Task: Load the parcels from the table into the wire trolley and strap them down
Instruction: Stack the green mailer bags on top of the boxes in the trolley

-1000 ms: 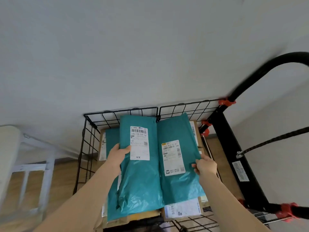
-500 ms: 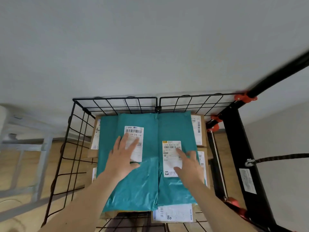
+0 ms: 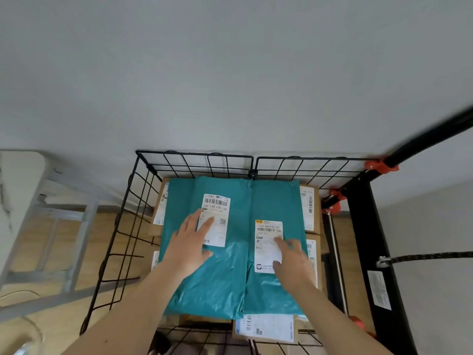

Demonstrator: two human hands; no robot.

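Note:
Two teal mailer bags lie side by side on top of the load in the black wire trolley. My left hand lies flat on the left teal bag, fingers straight and over its white label. My right hand presses flat on the right teal bag, covering the lower part of its label. Cardboard boxes with labels show under the bags at the right and left edges. A dark elastic strap stretches from a hook on the trolley's black frame toward the right.
A grey wall stands right behind the trolley. A white table with grey legs is at the left over a wooden floor. The trolley's black handle bar with red clips rises at the upper right.
A second ago both hands gripped the bags' edges and set them down. Now both palms lie flat on the bags, which have settled level in the trolley.

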